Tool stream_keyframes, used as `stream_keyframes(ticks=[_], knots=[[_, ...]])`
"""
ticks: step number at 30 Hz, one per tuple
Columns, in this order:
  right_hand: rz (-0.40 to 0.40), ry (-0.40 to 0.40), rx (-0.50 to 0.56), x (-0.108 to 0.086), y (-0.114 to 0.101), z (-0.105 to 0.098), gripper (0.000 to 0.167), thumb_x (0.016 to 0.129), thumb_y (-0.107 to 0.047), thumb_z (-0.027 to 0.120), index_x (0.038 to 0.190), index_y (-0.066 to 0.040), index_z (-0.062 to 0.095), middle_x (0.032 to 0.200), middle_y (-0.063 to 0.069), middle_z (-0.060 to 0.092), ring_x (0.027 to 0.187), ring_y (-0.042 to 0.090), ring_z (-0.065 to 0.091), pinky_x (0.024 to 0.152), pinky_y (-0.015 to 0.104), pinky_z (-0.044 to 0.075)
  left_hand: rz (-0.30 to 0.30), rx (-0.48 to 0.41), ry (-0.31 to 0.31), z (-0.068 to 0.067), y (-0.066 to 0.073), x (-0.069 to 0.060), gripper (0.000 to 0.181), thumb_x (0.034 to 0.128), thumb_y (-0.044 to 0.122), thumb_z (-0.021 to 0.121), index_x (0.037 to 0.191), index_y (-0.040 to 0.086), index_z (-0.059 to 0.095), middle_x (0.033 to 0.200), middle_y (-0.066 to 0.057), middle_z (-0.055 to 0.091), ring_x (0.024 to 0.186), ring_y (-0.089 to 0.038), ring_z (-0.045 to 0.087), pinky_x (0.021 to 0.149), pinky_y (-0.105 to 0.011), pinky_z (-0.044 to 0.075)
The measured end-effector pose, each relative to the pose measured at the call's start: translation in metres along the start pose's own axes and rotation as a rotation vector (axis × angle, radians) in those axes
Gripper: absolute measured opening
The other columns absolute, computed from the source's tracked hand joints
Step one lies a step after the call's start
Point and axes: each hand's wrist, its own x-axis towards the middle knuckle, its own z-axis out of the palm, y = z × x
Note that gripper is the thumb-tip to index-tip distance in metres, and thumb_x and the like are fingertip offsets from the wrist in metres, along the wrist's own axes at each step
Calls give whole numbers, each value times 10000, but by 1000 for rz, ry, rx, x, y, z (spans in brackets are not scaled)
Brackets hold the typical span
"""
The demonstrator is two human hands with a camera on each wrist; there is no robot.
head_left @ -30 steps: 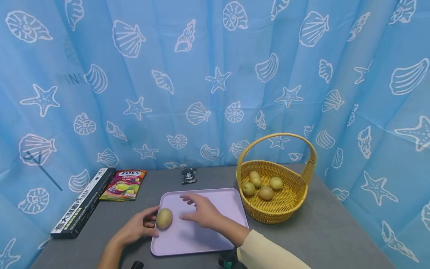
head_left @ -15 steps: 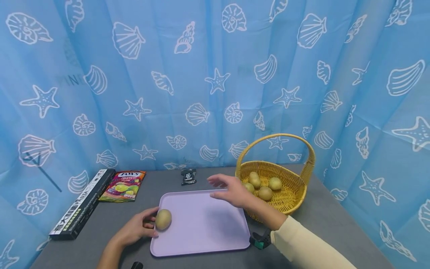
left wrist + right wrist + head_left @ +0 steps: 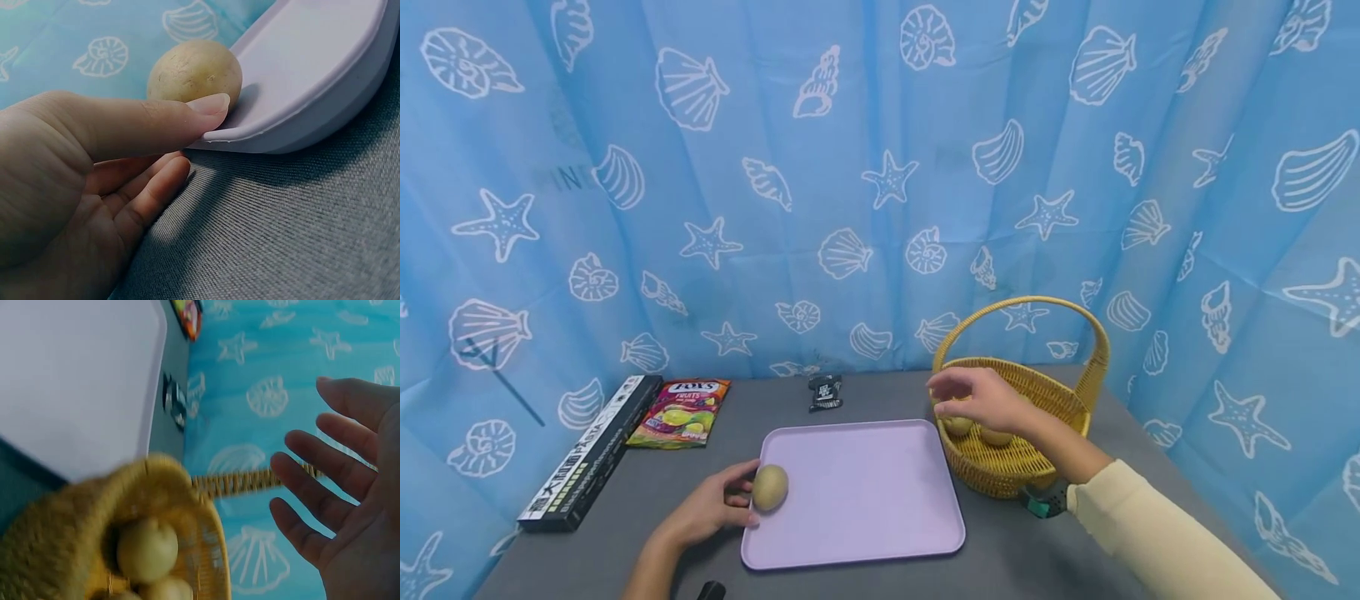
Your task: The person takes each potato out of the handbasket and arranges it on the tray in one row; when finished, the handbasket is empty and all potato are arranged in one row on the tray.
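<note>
A potato point(image 3: 770, 487) sits at the left edge of a lilac tray point(image 3: 865, 492). My left hand point(image 3: 711, 504) is beside it, its relaxed fingers and thumb at the tray's left rim. In the left wrist view the thumb point(image 3: 194, 115) lies across the near side of the potato point(image 3: 197, 72), its tip by the rim; the index finger is hidden. Over the left part of a yellow wicker basket point(image 3: 1000, 483) hovers my right hand point(image 3: 981, 400), fingers loosely spread and holding nothing. Potatoes point(image 3: 149, 550) lie in the basket, partly covered by that hand in the head view.
A tall handle point(image 3: 1022, 302) arches over the basket. Behind the tray lies a small black wrapped packet point(image 3: 826, 392). To the left are a FOX'S fruit candy bag point(image 3: 681, 414) and a long black-and-white box point(image 3: 591, 454). A blue shell-print curtain point(image 3: 880, 208) hangs behind the table.
My right hand has moved right, from above the tray to above the basket. My left hand and the potato on the tray have stayed in place.
</note>
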Motion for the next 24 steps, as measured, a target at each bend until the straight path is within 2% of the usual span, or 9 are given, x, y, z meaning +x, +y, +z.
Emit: stream_keyframes(ticks=[4, 9, 13, 18, 24], knots=[[30, -9, 6, -3, 16, -12, 337, 912, -161, 686, 1197, 12, 635, 1113, 143, 665, 1040, 306, 625, 872, 440, 523, -10, 9, 8, 0, 1, 0, 895, 747, 188, 849, 1461, -42, 361, 1325, -254, 497, 1056, -329, 599, 844, -468, 543], [94, 1, -5, -3, 39, -25, 384, 924, -222, 675, 1215, 22, 617, 1151, 186, 646, 1078, 342, 605, 902, 483, 502, -21, 10, 14, 0, -1, 0, 908, 736, 207, 856, 1462, -34, 367, 1311, -241, 511, 1054, -323, 600, 851, -464, 541], [175, -1, 13, -1, 61, -32, 420, 933, -233, 660, 1253, 28, 583, 1219, 230, 605, 1143, 391, 562, 943, 513, 473, -28, 9, 19, 0, -3, 1, 912, 731, 213, 859, 1462, -29, 371, 1295, -232, 524, 1046, -319, 604, 850, -464, 541], [305, -6, 24, -3, 88, -37, 501, 933, -235, 657, 1316, 60, 522, 1355, 295, 480, 1245, 507, 428, 996, 582, 401, -27, 16, 20, 1, -2, 2, 901, 734, 205, 856, 1461, -24, 376, 1267, -219, 544, 1027, -312, 614, 840, -461, 545], [457, -30, -2, -8, 111, -37, 515, 939, -211, 645, 1341, 72, 493, 1392, 308, 430, 1277, 510, 367, 995, 598, 381, -33, 10, 21, 1, -3, 3, 909, 726, 208, 855, 1465, -16, 376, 1264, -212, 547, 1035, -319, 613, 848, -462, 542]])
